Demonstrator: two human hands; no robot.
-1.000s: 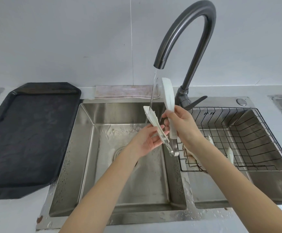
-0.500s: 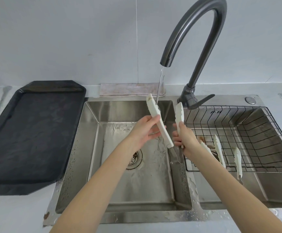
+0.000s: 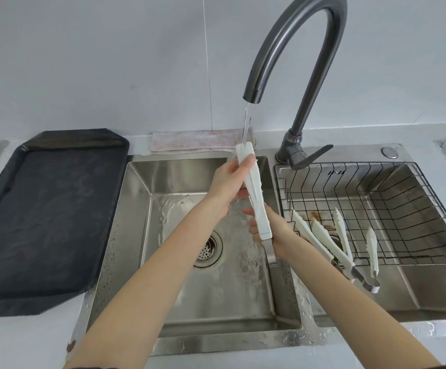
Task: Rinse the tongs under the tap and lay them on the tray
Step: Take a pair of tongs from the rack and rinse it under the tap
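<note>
White tongs (image 3: 256, 198) with a metal hinge end stand nearly upright over the left sink basin (image 3: 216, 296), arms pressed together. Their tip sits in the thin stream of water falling from the dark curved tap (image 3: 291, 43). My left hand (image 3: 229, 182) grips the upper part near the tip. My right hand (image 3: 272, 233) holds the lower part by the hinge. The black tray (image 3: 43, 209) lies on the counter left of the sink.
A black wire basket (image 3: 376, 209) sits in the right basin with several more white tongs (image 3: 333, 246) leaning in it. A folded cloth (image 3: 197, 141) lies behind the sink by the wall. The drain (image 3: 207, 249) shows in the left basin.
The tongs' two arms, spread apart earlier, are now closed together. The tip has moved up into the water stream, and my left hand slid up toward it.
</note>
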